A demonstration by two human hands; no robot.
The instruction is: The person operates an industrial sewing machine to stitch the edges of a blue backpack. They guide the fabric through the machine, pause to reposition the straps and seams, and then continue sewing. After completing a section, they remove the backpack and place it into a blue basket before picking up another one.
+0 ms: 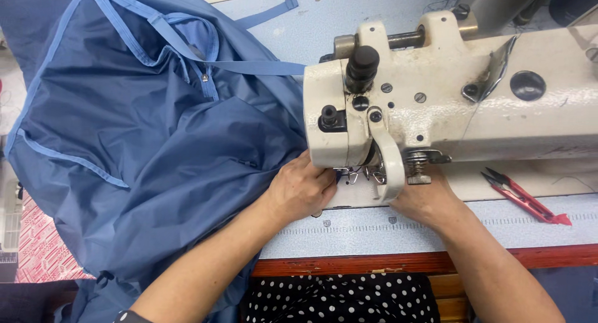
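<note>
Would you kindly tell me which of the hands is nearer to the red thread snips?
The right hand is nearer, just left of the red thread snips. The left hand lies farther left, beyond the needle area.

1. The fingertips of the left hand [301, 189] are hidden beneath the head of the sewing machine [436, 99].
2. The right hand [425, 198] is largely covered by the machine head; its fingers cannot be seen.
3. The needle area is obscured.
4. The blue garment [143, 142] is cut off at the picture's left and bottom edges.
5. The machine's body is cut off at the right edge.
</note>
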